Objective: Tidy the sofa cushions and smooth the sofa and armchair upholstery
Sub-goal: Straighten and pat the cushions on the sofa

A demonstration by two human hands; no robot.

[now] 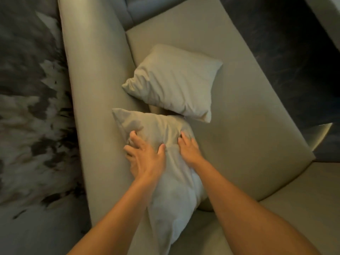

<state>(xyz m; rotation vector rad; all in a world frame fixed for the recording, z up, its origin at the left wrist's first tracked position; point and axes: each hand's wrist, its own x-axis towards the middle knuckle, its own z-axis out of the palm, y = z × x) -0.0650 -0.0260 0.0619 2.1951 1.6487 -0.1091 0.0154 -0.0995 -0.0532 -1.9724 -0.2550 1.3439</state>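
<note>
Two pale beige cushions lie on a beige sofa. The near cushion [161, 129] leans against the sofa backrest [95, 107], and both my hands press into it. My left hand [145, 157] has its fingers spread and dug into the cushion's left side. On the right side, my right hand [189, 148] pushes in with curled fingers. The far cushion [174, 81] rests flat on the seat [239, 116], just beyond the near one, with nothing touching it.
A patterned grey and white wall or carpet surface [31, 107] lies left of the backrest. Dark floor [294, 52] shows at the upper right past the seat edge. A grey armrest or bolster [147, 10] sits at the far end of the sofa.
</note>
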